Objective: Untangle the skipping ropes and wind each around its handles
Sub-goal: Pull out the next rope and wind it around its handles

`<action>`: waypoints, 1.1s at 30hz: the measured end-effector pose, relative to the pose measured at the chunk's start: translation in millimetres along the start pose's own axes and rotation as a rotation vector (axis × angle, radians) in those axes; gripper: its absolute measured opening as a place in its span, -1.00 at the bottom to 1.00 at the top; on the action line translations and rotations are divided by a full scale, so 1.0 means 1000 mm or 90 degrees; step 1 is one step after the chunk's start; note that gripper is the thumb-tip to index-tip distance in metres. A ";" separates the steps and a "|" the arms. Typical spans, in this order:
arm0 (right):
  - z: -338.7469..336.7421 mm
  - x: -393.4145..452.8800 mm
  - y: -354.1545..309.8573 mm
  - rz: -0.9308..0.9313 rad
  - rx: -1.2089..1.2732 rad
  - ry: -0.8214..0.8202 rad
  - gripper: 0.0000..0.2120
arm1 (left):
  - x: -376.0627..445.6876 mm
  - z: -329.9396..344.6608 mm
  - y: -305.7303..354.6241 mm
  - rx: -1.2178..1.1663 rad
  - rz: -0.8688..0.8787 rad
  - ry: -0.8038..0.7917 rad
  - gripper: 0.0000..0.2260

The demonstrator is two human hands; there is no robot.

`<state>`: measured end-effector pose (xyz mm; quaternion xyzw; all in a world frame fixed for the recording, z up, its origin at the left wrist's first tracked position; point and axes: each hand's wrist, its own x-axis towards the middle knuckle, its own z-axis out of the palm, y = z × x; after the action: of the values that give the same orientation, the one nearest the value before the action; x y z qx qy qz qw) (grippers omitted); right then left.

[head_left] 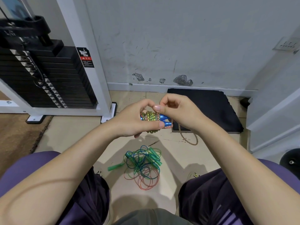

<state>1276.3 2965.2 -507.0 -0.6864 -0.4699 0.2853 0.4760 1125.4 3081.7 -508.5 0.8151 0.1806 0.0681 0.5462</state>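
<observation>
My left hand (133, 120) grips a pair of blue handles (164, 119) with a multicoloured braided rope (151, 117) wound tightly round them. My right hand (177, 112) is at the handles' right end, fingers curled; its thumb and forefinger pinch at the rope there. A loose loop of this rope (190, 138) trails down to the floor. On the floor between my knees lies a tangled pile of thin green, blue and red plastic ropes (142, 166) with green handles (113, 167).
A weight-stack machine (48, 75) with a white frame stands at the left. A black mat (207, 108) lies against the wall at the right. A dark round weight (290, 161) sits at the far right. My legs flank the pile.
</observation>
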 end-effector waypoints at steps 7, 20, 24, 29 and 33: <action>0.005 -0.009 -0.013 0.097 0.089 -0.083 -0.38 | 0.006 -0.006 -0.003 -0.140 0.041 0.136 -0.73; 0.010 -0.011 -0.008 0.176 -0.022 -0.082 -0.74 | 0.012 -0.033 -0.008 -0.328 -0.039 0.247 -0.78; 0.009 -0.011 -0.011 0.129 -0.001 0.007 -0.70 | 0.015 -0.034 -0.013 -0.320 -0.052 0.337 -0.78; 0.002 -0.010 -0.013 0.081 0.124 0.057 -0.79 | 0.021 -0.049 -0.025 -0.368 -0.077 0.440 -0.74; 0.004 -0.011 -0.010 0.083 0.169 0.082 -0.83 | 0.022 -0.050 -0.027 -0.311 -0.061 0.483 -0.78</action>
<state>1264.8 2958.2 -500.3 -0.6634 -0.3513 0.3305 0.5721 1124.6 3142.4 -515.8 0.5705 0.3840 0.3773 0.6203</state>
